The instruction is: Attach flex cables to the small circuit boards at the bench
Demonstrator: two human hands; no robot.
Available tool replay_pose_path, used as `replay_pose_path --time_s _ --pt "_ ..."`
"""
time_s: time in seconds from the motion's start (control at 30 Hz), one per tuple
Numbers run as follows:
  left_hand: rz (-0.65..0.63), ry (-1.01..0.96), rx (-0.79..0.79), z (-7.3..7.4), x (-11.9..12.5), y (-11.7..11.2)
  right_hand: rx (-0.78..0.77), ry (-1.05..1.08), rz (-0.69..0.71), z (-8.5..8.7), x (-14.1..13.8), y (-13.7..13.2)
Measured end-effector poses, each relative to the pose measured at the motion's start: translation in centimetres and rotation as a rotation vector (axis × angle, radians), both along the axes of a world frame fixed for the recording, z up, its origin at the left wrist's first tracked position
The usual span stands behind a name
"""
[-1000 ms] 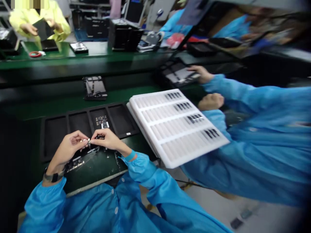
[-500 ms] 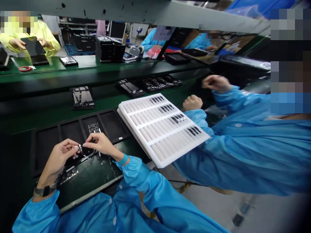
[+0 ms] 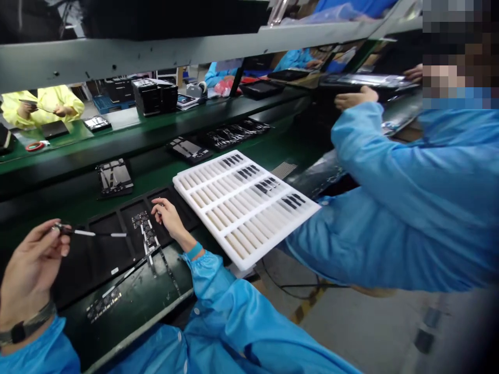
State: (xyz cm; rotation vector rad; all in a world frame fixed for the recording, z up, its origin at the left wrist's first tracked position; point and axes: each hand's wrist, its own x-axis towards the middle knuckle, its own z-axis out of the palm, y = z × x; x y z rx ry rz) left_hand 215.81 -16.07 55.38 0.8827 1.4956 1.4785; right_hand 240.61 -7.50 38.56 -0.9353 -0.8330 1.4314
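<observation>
Held up at the left, my left hand [image 3: 37,265] pinches one end of a thin flex cable [image 3: 105,235], black with white sections, which sticks out to the right over the black compartment tray [image 3: 105,218]. My right hand [image 3: 169,221] hovers at the right part of that tray, its fingers loosely bent and apart, with nothing visible in them. Just left of it, small circuit boards [image 3: 142,221] with strip cables lie across the tray edge. Another small board [image 3: 104,306] rests on the green bench [image 3: 144,296] nearer me.
A white slotted tray [image 3: 234,231] with several black pieces slants at the right. Behind are opened device housings [image 3: 115,176] and a black tray of cables [image 3: 237,134]. A co-worker's blue sleeve [image 3: 374,150] reaches in at the right. A raised shelf [image 3: 195,111] runs across.
My hands have moved apart: the left went leftward and up with the flex cable, the right stayed by the boards. The co-worker's hands moved up to the shelf. My view has shifted.
</observation>
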Motion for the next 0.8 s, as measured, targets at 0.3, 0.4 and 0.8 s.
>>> replay_pose_path --time_s 0.3,0.4,0.8 --pt "-0.22 0.143 0.15 3.0 12.0 23.0 -0.084 0.11 -0.004 -1.3 -0.5 0.7" --pt "-0.223 0.315 0.231 1.2 19.4 32.3 -0.124 0.136 -0.013 -1.7 -0.5 0.9" --pt "-0.639 0.813 0.223 -15.8 33.2 40.3 -0.232 0.221 0.021 -2.3 -0.6 1.5"
